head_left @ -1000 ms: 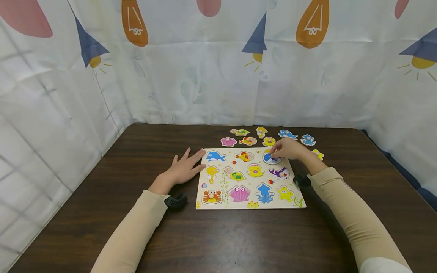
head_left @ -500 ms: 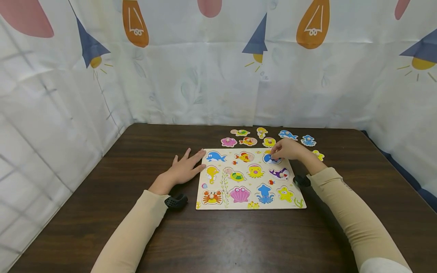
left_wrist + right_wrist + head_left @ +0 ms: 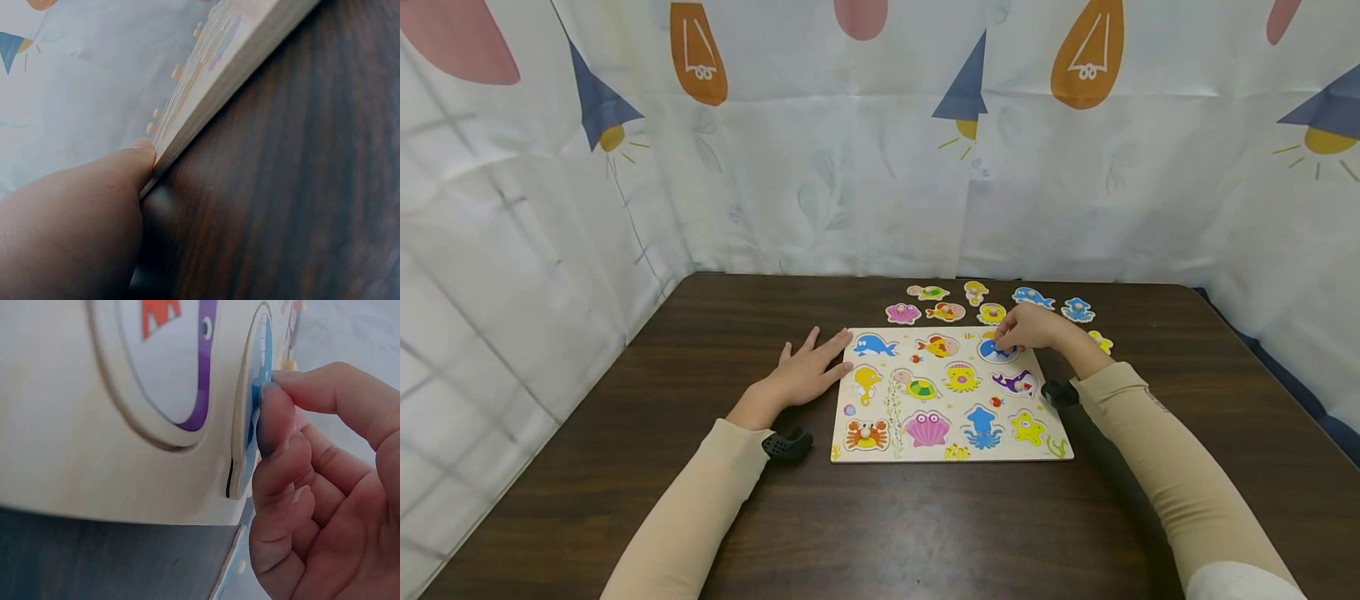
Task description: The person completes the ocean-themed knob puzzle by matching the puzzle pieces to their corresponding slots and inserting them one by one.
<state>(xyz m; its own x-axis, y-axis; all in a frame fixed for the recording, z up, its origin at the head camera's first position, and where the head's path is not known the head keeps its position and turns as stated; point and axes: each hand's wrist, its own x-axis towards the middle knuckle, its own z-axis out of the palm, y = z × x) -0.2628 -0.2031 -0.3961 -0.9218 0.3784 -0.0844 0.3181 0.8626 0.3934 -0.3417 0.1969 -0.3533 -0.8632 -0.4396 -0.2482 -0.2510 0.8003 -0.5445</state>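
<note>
A wooden sea-animal puzzle board (image 3: 880, 454) lies on the dark table. My right hand (image 3: 1006, 342) pinches a round blue piece (image 3: 992, 352) at the board's far right recess. In the right wrist view the blue piece (image 3: 247, 425) stands tilted, one edge lifted from the recess, with my fingertips (image 3: 275, 419) on its rim. A purple whale picture (image 3: 200, 369) is beside it on the board (image 3: 56, 437). My left hand (image 3: 820, 358) lies flat on the table, its fingers straight and touching the board's left edge. From the left wrist, my left hand (image 3: 75, 225) meets the board's edge (image 3: 212, 87).
Several loose animal pieces lie behind the board, among them a pink shell (image 3: 902, 313), an orange fish (image 3: 945, 312), a blue dolphin (image 3: 1032, 297) and a yellow piece (image 3: 1100, 341). A crab piece (image 3: 866, 433) sits in the board. A patterned curtain (image 3: 850, 167) walls the table.
</note>
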